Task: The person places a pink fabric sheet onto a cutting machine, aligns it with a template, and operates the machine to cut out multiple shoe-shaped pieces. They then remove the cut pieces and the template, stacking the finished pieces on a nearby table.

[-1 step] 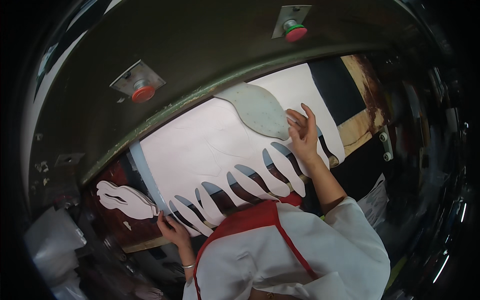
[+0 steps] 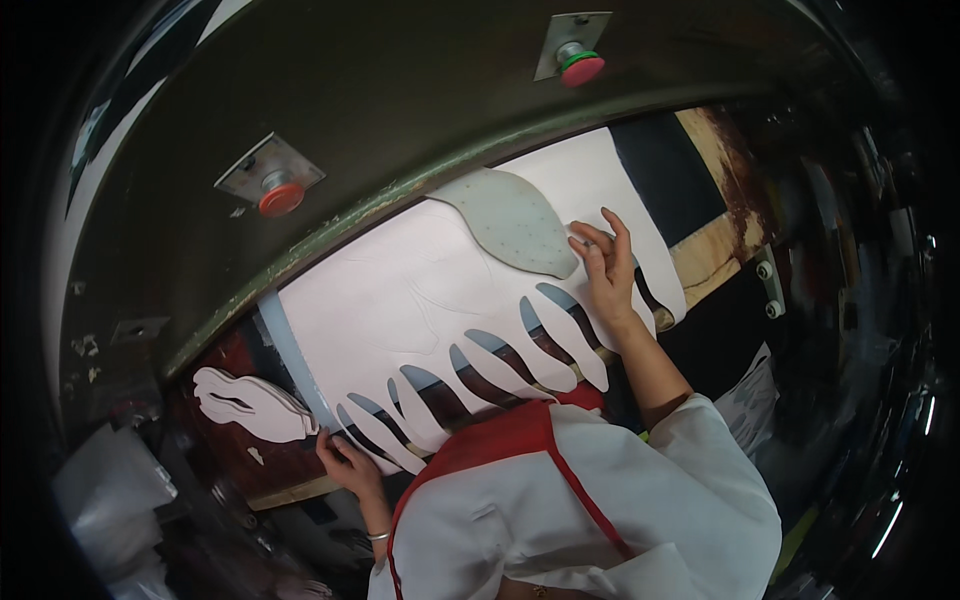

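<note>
Right hand (image 2: 607, 272) sits right of centre in the frame, fingers spread and flat, not clenched on anything. The fingertips press on the narrow end of a pale grey sole-shaped cutting die (image 2: 512, 220), looks like to keep it from sliding. That die lies on a big pale pink sheet (image 2: 400, 300) that fills the middle of the picture. The sheet's near edge is already full of long sole-shaped cutouts (image 2: 560, 325), leaving thin curved strips between them (a bit like comb teeth). The die is parked on uncut material just above that row, close to the sheet's far edge.

Left hand (image 2: 345, 462) is down in the lower left, curled at the sheet's near corner. It seems to be pinching that edge, and it's just beside a stack of pink cut pieces (image 2: 250, 405), but I honestly can't tell how tight the hold is from here.

Going outward: the dark green head of the press (image 2: 300, 90) arches over the whole upper frame, with two red push buttons (image 2: 281, 198) (image 2: 582, 68) on metal plates. Its lower rim runs right along the die's far edge, so there's barely any room that way. More free sheet lies to the left of the die. To the right the sheet ends at a dark panel (image 2: 665, 175) and a worn wooden board (image 2: 715, 255).
</note>
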Available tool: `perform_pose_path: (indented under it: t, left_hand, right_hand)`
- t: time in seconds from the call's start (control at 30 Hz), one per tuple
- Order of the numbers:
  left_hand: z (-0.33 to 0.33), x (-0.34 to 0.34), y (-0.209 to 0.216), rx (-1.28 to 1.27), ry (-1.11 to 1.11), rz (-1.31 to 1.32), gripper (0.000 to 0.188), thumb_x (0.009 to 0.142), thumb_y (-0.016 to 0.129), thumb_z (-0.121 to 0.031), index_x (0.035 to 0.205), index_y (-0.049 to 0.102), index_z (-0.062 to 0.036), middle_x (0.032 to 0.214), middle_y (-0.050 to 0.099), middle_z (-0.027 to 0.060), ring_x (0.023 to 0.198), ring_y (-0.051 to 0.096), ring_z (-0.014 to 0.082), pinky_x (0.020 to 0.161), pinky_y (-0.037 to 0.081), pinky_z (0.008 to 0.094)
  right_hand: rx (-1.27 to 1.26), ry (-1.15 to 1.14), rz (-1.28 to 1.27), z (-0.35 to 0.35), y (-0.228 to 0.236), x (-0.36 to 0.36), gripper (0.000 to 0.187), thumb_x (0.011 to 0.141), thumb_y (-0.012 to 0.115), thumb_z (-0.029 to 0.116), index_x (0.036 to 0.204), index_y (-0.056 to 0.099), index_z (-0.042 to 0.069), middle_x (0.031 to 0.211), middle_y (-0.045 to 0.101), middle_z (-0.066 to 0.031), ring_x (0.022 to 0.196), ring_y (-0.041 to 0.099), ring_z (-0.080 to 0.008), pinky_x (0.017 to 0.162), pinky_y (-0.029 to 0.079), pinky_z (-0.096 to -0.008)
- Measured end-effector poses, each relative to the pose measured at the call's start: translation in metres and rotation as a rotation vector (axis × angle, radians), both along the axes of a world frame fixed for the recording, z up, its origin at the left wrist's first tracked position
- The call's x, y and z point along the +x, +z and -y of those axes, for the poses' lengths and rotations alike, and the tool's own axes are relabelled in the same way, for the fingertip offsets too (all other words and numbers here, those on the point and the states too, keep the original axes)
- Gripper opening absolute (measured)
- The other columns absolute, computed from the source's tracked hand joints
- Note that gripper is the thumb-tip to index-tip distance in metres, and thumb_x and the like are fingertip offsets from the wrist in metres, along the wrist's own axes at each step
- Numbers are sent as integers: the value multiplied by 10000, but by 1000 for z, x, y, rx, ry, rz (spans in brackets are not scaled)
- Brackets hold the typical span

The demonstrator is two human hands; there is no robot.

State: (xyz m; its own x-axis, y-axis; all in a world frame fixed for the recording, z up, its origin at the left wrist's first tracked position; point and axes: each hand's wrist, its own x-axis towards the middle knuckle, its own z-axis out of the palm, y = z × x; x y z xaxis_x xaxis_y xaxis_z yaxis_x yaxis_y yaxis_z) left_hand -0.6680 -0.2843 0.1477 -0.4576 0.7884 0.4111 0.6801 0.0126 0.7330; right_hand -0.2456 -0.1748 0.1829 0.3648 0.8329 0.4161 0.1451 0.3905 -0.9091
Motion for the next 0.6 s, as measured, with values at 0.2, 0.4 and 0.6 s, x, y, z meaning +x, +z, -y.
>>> perform_pose_path:
  t: [0.2,0.4,0.6]
  left_hand:
    - [21,-5,-15,-49,-6,-45,201,945,519,-190,1004,577,-7,755,623,126,659,597,191,615,477,309]
    - [33,-15,-18,36,-27,-24,205,937,534,-204,940,588,-6,685,612,140,581,597,236,559,468,326]
    - [60,-14,-13,18,-24,-147,366,967,494,-241,745,531,48,536,452,159,479,388,177,463,330,362]
  right_hand:
    - [8,-170,34,27,26,-9,465,982,407,174,1387,269,-6,1164,567,-208,1007,596,-219,877,511,-323]
    - [259,-612,710,15,113,1,792,864,590,269,1437,147,-50,1449,156,-332,1320,232,-455,1060,248,-535]
    - [350,-679,775,59,118,-17,979,812,677,315,1433,36,-88,1461,19,-378,1355,91,-538,1097,149,-556]
